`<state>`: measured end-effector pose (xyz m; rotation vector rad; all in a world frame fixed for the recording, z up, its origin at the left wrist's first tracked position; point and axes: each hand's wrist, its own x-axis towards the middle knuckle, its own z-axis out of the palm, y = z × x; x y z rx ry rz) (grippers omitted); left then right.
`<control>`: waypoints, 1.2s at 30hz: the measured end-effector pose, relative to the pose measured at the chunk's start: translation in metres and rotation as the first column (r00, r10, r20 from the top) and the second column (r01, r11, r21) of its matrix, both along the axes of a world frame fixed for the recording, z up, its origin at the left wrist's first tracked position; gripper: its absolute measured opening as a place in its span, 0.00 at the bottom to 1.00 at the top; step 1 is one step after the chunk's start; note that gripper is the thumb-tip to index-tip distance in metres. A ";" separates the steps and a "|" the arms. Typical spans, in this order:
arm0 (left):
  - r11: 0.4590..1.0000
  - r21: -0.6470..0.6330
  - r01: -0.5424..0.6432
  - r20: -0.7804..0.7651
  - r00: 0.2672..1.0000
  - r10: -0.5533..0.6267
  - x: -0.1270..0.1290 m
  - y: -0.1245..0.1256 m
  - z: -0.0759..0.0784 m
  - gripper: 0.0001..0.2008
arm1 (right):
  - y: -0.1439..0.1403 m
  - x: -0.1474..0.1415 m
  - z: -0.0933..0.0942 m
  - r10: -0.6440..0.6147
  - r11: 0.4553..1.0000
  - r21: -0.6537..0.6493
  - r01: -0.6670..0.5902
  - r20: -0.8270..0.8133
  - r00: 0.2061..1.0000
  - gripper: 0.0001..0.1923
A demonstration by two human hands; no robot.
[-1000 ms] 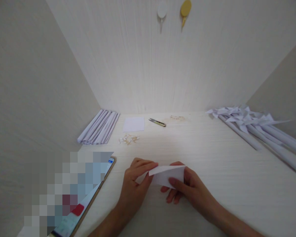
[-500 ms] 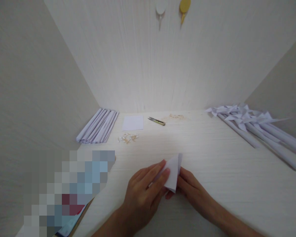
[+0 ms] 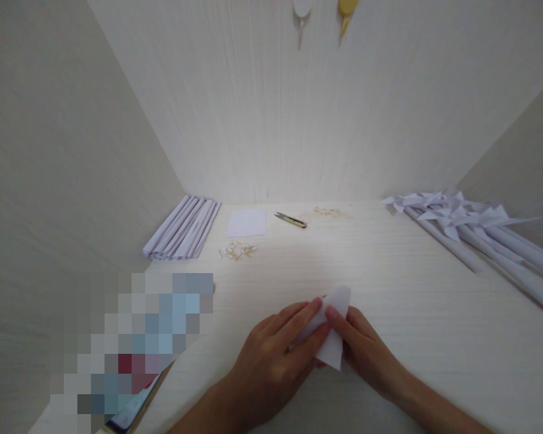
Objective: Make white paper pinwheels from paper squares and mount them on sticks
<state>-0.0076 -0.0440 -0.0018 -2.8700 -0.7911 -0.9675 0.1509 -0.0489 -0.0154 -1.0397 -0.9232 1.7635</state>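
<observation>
Between my hands, low in the head view, is a folded white sheet of paper (image 3: 332, 352). My left hand (image 3: 280, 349) is closed on its left side, with the index finger and thumb lying across the front. From the right, my right hand (image 3: 366, 343) grips it too, its thumb pressed on the front face near my left fingertips. The other right fingers are mostly hidden behind the paper. The folded piece is tilted, one corner pointing up and one down.
A flat white paper square (image 3: 247, 223), thread snips (image 3: 290, 220) and small cut sticks (image 3: 238, 249) lie farther back. Rolled paper tubes (image 3: 183, 228) are at left. Paper pinwheels (image 3: 452, 211) on tubes lie at right. A blurred-out object (image 3: 158, 337) is at lower left.
My right thumb has come round from behind onto the front of the paper. Both hands and the paper have shifted a little to the right, and the view has moved slightly.
</observation>
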 end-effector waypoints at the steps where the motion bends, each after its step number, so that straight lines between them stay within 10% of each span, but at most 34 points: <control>1: 1.000 -0.013 0.007 -0.014 1.000 -0.007 0.000 0.000 0.000 0.18 | 0.000 0.000 -0.001 -0.023 1.000 0.009 0.022 0.048 0.999 0.18; 10: 0.987 -0.151 -0.052 -0.033 0.998 0.047 0.004 -0.001 -0.007 0.27 | -0.007 0.004 0.004 -0.084 0.981 0.192 0.003 0.418 0.904 0.24; 19: 0.947 -0.299 -0.115 -0.034 0.993 0.110 0.003 -0.003 -0.011 0.44 | -0.015 0.001 0.019 0.133 0.886 0.315 -0.341 0.531 0.837 0.29; 25: 0.804 -0.595 -0.024 0.213 0.959 0.186 0.000 -0.002 -0.009 0.37 | -0.015 0.009 0.017 0.032 0.850 0.473 -0.233 0.396 0.918 0.27; 30: 0.641 -0.756 0.136 0.329 0.925 0.192 0.000 -0.001 0.007 0.23 | -0.008 0.008 0.013 -0.034 0.927 0.372 -0.034 0.176 0.984 0.14; 36: 0.558 -0.830 0.011 0.236 0.913 0.332 0.004 -0.001 0.005 0.11 | -0.001 0.005 0.009 -0.125 0.973 0.219 0.077 0.213 0.969 0.15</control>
